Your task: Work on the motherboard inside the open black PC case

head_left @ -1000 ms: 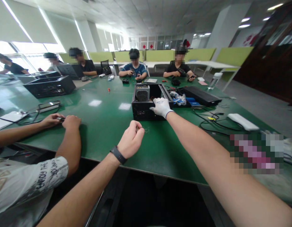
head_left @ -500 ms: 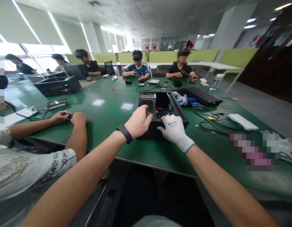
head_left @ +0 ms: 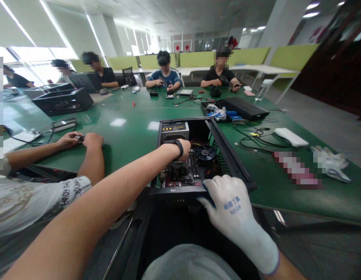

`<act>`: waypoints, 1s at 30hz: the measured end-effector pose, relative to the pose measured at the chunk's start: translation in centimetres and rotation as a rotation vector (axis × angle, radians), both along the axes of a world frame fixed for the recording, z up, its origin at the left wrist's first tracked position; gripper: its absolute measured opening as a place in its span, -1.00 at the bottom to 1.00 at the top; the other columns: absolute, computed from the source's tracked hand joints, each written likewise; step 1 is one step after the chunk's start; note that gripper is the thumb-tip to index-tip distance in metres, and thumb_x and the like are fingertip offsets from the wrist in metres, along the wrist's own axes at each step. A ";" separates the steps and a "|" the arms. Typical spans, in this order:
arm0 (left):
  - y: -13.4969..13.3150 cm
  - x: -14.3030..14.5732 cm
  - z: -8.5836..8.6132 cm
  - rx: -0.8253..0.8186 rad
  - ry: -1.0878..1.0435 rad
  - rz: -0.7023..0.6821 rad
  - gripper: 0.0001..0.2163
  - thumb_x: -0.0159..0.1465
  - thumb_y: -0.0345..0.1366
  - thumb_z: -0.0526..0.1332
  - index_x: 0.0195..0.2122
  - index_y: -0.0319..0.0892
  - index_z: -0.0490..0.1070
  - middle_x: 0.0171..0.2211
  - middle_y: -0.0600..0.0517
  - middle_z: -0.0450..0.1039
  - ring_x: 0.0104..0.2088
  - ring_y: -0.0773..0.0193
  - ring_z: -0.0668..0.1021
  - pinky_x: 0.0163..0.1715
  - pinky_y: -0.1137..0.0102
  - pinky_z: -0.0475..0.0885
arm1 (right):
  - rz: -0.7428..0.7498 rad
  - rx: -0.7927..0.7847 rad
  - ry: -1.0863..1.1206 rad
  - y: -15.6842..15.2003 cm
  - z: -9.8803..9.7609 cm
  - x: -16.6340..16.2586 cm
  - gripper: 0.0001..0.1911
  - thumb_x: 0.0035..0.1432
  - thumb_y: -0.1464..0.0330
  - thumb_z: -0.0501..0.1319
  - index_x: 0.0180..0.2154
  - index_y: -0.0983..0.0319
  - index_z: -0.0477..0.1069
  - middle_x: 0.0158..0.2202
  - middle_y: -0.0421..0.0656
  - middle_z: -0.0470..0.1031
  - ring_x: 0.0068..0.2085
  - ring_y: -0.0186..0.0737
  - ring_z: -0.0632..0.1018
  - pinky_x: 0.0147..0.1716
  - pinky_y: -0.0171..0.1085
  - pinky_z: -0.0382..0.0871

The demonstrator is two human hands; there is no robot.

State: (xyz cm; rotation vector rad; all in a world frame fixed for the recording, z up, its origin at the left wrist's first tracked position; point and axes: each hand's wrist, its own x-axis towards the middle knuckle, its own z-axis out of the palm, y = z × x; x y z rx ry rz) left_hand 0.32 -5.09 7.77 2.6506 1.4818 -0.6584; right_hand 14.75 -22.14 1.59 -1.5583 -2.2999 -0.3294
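- The case (head_left: 174, 191) lies on the green table (head_left: 122, 144) in front of the wearer, open side up, its near end at the table's near edge and seeming to jut past it
- Inside it, a power supply (head_left: 174, 128) sits in the far left corner, a fan (head_left: 205, 154) to the right of the left hand, and a board (head_left: 183, 174) below
- The right hand (head_left: 229, 204), in a white glove, grasps the case's near rim, fingers over the top and thumb on the outer face
- The left hand (head_left: 185, 150), bare, with a dark band (head_left: 178, 149) at the wrist, reaches over the inside of the case, between power supply and fan; its fingertips are hidden, so I cannot tell whether it grips anything
- Beyond the case, to the right, lie a tray with blue and white gloves and a black panel (head_left: 247, 108)
- Nearer on the right are cables (head_left: 252, 142), a white box (head_left: 291, 137) and a white glove (head_left: 336, 161)
- At left, a co-worker's hands (head_left: 93, 140) meet around a small object, too small to name
- Across the table, two people handle dark items
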 end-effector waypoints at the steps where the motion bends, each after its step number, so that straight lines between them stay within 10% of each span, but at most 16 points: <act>1: 0.1 0.3 -0.2 -0.012 0.027 -0.005 -0.67 0.08 -0.32 0.36 -0.11 -0.26 0.59 -0.08 -0.21 0.59 -0.05 0.02 0.60 -0.06 0.34 0.49 | 0.005 0.000 0.008 -0.4 -0.1 0.0 -0.75 0.09 0.22 0.32 -0.21 0.19 0.43 -0.34 -0.12 0.41 -0.29 -0.09 0.31 -0.30 -0.16 -0.05; 15: 4.9 0.1 -6.3 -0.083 0.147 0.066 -0.38 -0.18 -0.17 0.52 -0.04 -0.27 0.59 -0.07 -0.20 0.60 -0.06 -0.05 0.61 -0.05 0.33 0.50 | 0.014 -0.016 0.037 -1.3 -0.2 0.0 -0.77 0.08 0.23 0.31 -0.23 0.19 0.43 -0.34 -0.13 0.41 -0.29 -0.10 0.30 -0.30 -0.14 -0.06; 30: 3.9 0.6 -5.8 -0.083 0.200 0.063 -0.47 -0.13 -0.35 0.50 -0.06 -0.27 0.59 -0.09 -0.18 0.61 -0.04 -0.01 0.60 0.01 0.32 0.47 | 0.012 0.007 0.024 -1.3 -0.2 0.0 -0.74 0.06 0.23 0.33 -0.22 0.19 0.44 -0.35 -0.12 0.43 -0.31 -0.11 0.30 -0.31 -0.15 -0.06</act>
